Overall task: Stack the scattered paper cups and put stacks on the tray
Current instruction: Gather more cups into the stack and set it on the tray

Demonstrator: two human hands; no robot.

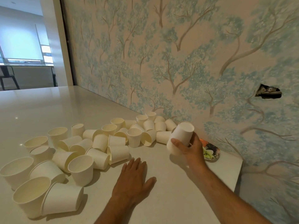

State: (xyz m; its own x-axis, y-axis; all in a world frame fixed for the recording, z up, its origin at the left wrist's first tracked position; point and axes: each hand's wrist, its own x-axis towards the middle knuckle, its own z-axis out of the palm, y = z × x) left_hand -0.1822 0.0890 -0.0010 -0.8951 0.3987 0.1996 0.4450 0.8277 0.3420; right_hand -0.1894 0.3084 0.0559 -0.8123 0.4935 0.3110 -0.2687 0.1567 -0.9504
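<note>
A: Head view. What is recorded for the right hand [190, 147]?

B: A white paper cup held upside down [180, 138] is gripped by it, the fingers and thumb curled round the cup's wall, base uppermost and tilted. The cup is held clear of the glossy white countertop [161, 199], near the far right corner. Whether more than one cup is nested there cannot be told.

A: And the left hand [133, 180]?

B: It is laid palm down on the countertop near the front edge, fingers straight and close together, thumb spread to the side. Nothing is held.

A: The remaining cups?

B: A scattered heap of white paper cups [100, 143] is spread from the front left edge to the back edge by the wall. Some are upright, many lie on their sides, several touch or overlap.

A: The tray?

B: A small round tray with a floral print [212, 153] is noted at the right edge, by the tree-patterned wallpapered wall [178, 54], just beyond the right hand and partly hidden by it. No cup is seen on its visible part.

A: Anything else?

B: A ragged hole in the wall [268, 93] is seen above the right edge.
</note>
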